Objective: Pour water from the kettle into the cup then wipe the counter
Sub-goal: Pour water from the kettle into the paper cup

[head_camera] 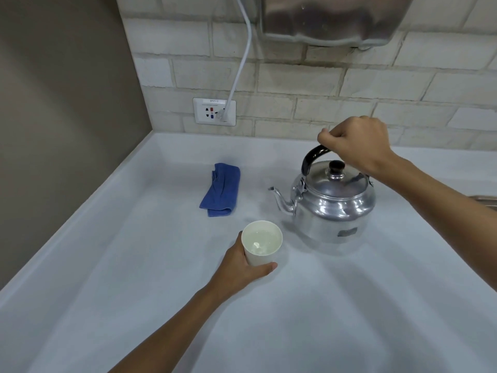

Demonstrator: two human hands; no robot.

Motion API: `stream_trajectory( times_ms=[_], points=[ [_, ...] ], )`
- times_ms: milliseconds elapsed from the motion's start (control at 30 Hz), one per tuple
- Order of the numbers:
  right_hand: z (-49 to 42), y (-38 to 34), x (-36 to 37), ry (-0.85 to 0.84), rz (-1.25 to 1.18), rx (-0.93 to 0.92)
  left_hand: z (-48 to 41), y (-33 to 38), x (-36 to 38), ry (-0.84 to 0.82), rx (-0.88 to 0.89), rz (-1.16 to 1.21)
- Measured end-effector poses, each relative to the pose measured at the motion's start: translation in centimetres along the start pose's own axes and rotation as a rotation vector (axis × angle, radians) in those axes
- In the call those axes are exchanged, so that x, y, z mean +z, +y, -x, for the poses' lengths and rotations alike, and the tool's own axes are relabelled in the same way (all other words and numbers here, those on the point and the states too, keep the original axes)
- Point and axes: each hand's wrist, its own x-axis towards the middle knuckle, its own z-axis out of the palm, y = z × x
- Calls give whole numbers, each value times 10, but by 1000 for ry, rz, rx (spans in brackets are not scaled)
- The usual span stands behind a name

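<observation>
A shiny metal kettle (332,208) stands upright on the white counter (349,305), spout pointing left. My right hand (357,142) is closed around its black handle from above. Left of the spout stands a white paper cup (262,243) holding clear water. My left hand (242,267) wraps around the cup's lower side. A folded blue cloth (222,190) lies on the counter behind the cup, touched by neither hand.
A brick wall runs along the back with a socket plate (214,111) and a white cable (242,57) plugged into it. A metal appliance (336,20) hangs above the kettle. A sink edge (485,200) shows at far right.
</observation>
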Motion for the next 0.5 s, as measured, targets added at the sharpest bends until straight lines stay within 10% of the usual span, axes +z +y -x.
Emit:
stream_trajectory(
  times_ms=[500],
  points=[
    [-72,36,78,-93,-149,392,-1,1,1,5,-26,-8]
  ],
)
